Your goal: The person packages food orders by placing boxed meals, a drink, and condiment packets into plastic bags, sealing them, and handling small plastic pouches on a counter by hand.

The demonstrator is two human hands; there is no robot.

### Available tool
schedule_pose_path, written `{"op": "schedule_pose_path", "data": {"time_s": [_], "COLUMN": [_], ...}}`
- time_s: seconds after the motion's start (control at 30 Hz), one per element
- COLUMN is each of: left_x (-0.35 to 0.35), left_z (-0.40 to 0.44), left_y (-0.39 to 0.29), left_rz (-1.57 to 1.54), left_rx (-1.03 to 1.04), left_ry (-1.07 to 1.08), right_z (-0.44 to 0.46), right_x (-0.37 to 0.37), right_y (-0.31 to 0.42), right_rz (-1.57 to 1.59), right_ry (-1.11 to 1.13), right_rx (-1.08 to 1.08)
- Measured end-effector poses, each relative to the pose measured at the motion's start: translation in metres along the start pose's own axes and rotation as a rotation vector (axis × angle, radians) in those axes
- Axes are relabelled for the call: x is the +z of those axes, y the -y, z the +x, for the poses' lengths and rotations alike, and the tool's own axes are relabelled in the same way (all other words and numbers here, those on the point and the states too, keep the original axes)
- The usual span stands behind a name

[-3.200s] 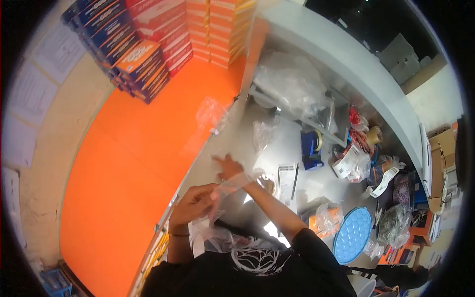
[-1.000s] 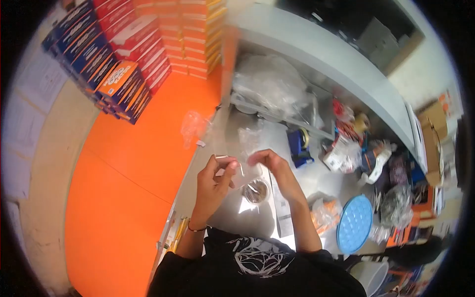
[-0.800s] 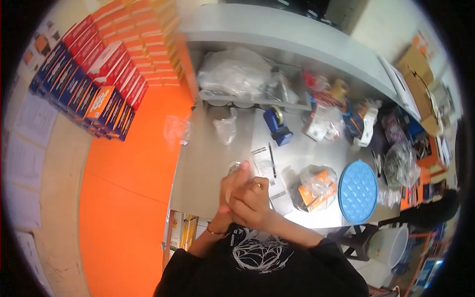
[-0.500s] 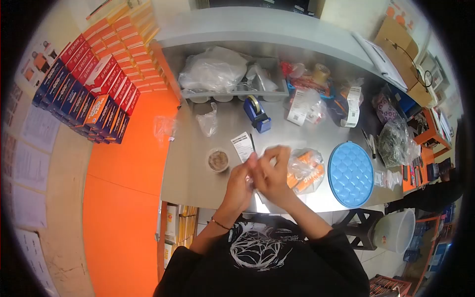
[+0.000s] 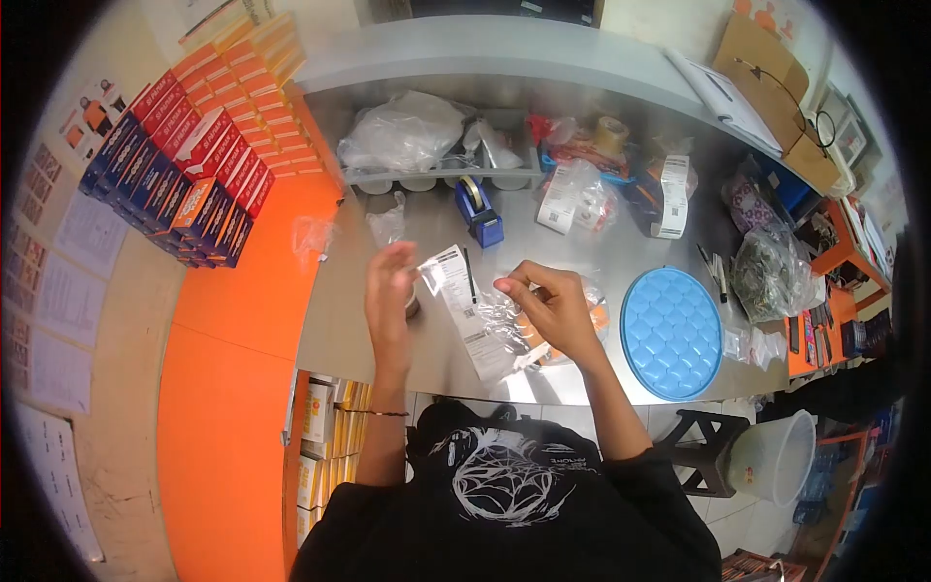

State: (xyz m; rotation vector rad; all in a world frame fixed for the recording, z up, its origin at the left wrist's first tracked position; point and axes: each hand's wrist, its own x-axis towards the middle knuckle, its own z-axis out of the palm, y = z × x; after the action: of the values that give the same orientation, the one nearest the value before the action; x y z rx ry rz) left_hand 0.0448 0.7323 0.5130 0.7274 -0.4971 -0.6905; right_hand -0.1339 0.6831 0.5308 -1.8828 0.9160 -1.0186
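Note:
My left hand [image 5: 390, 315] is raised over the left part of the steel counter, fingers loosely apart and slightly blurred, nothing visible in them. Behind it, a small tub [image 5: 413, 299] is mostly hidden. My right hand [image 5: 555, 308] is closed, thumb against the curled fingers, at a crinkled clear plastic bag [image 5: 499, 318]; its exact hold is partly hidden. Beneath and beside that hand is a clear bag with orange packaging [image 5: 593, 312]. Between my hands a long printed receipt [image 5: 464, 315] lies on the counter, with a dark pen [image 5: 469, 274] beside it.
A blue quilted round lid [image 5: 671, 333] lies at right. Behind stand a blue tape dispenser [image 5: 479, 211], a grey tray [image 5: 364, 179] of plastic bags and a bagged order with a receipt [image 5: 557, 199]. Stacked boxes [image 5: 175, 199] occupy the orange counter [image 5: 218, 388] at left.
My hands were together at mid-counter and are now apart, the left moved left and up. More of the receipt and the clear plastic shows between them. The view has shifted slightly.

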Motion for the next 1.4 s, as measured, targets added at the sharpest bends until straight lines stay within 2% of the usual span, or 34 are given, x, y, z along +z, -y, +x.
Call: {"op": "schedule_pose_path", "data": {"time_s": [0.03, 0.1, 0.17, 0.2, 0.27, 0.3, 0.33, 0.37, 0.4, 0.47, 0.5, 0.53, 0.57, 0.6, 0.67, 0.7, 0.73, 0.77, 0.87, 0.93, 1.0, 1.07, 1.1, 1.17, 1.23, 1.27, 1.3, 1.33, 1.37, 1.4], "left_x": [-0.003, -0.002, 0.003, 0.006, 0.009, 0.007, 0.005, 0.001, -0.002, -0.006, -0.003, 0.000, 0.002, 0.001, 0.001, 0.001, 0.001, 0.001, -0.002, -0.004, -0.009, -0.019, -0.024, -0.029, -0.025, -0.022, -0.023, -0.024, -0.022, -0.018], "left_z": [0.003, 0.004, 0.003, 0.003, 0.002, 0.004, 0.007, 0.010, 0.012, 0.017, 0.017, 0.015, 0.014, 0.015, 0.019, 0.021, 0.023, 0.024, 0.025, 0.025, 0.026, 0.030, 0.031, 0.030, 0.030, 0.028, 0.028, 0.026, 0.024, 0.021], "left_y": [-0.005, -0.008, -0.007, -0.005, 0.001, 0.005, 0.010, 0.014, 0.019, 0.026, 0.026, 0.025, 0.025, 0.024, 0.021, 0.016, 0.010, 0.007, 0.007, 0.007, 0.010, 0.023, 0.029, 0.034, 0.029, 0.028, 0.033, 0.042, 0.047, 0.050], "left_rz": [0.309, 0.622, 0.876, 0.877, 0.792, 0.791, 0.842, 0.890, 0.890, 0.996, 0.997, 1.009, 1.021, 1.024, 0.949, 0.953, 0.977, 0.998, 1.043, 1.054, 1.063, 0.912, 0.912, 0.639, 0.720, 0.795, 0.796, 0.788, 0.777, 0.775], "left_rx": [0.093, 0.191, -0.062, -0.058, -0.255, -0.253, -0.093, 0.068, 0.072, 0.262, 0.268, 0.302, 0.332, 0.328, 0.182, 0.184, 0.086, -0.013, 0.075, 0.025, -0.025, -0.175, -0.177, -0.315, -0.258, -0.200, -0.201, -0.098, 0.004, 0.002], "left_ry": [0.357, 0.713, 1.018, 1.023, 0.836, 0.845, 0.810, 0.768, 0.770, 0.590, 0.590, 0.606, 0.625, 0.632, 0.673, 0.675, 0.724, 0.771, 0.886, 0.884, 0.884, 0.854, 0.856, 0.748, 0.682, 0.610, 0.615, 0.602, 0.587, 0.592], "right_z": [0.000, 0.002, 0.006, 0.007, 0.009, 0.010, 0.014, 0.012, 0.010, -0.012, -0.016, -0.012, -0.008, -0.006, 0.001, 0.003, 0.004, 0.006, 0.006, 0.005, 0.004, 0.004, 0.004, 0.003, 0.003, 0.002, 0.003, 0.004, 0.004, 0.004], "right_x": [-0.003, -0.007, -0.011, -0.013, -0.019, -0.016, -0.007, -0.005, -0.002, 0.000, 0.004, 0.009, 0.017, 0.023, 0.023, 0.023, 0.023, 0.023, 0.028, 0.037, 0.041, 0.043, 0.043, 0.044, 0.045, 0.048, 0.053, 0.058, 0.063, 0.069], "right_y": [-0.001, -0.005, -0.009, -0.008, -0.002, 0.002, 0.008, 0.007, 0.006, -0.012, -0.014, -0.014, -0.014, -0.016, -0.030, -0.035, -0.038, -0.039, -0.043, -0.049, -0.052, -0.051, -0.049, -0.052, -0.061, -0.063, -0.057, -0.052, -0.051, -0.051], "right_rz": [0.004, 0.009, -0.025, -0.025, -0.117, -0.120, -0.143, -0.149, -0.161, -0.261, -0.173, -0.171, -0.092, -0.012, 0.118, 0.221, 0.324, 0.325, 0.289, 0.487, 0.498, 0.507, 0.556, 0.607, 0.357, 0.359, 0.205, 0.048, 0.046, 0.027], "right_ry": [0.031, 0.063, 0.117, 0.111, 0.084, 0.075, -0.303, -0.490, -0.682, -0.532, -0.333, -0.336, -0.233, -0.132, -0.095, -0.022, 0.053, 0.052, 0.071, 0.011, 0.011, 0.003, -0.007, -0.020, -0.147, -0.151, -0.265, -0.376, -0.380, -0.429], "right_rx": [-0.043, -0.089, -0.306, -0.309, -0.162, -0.163, -0.272, -0.331, -0.382, -0.202, -0.148, -0.148, -0.118, -0.087, -0.106, -0.069, -0.032, -0.034, 0.092, 0.200, 0.193, 0.186, 0.206, 0.224, 0.109, 0.110, 0.049, -0.011, -0.008, -0.045]}}
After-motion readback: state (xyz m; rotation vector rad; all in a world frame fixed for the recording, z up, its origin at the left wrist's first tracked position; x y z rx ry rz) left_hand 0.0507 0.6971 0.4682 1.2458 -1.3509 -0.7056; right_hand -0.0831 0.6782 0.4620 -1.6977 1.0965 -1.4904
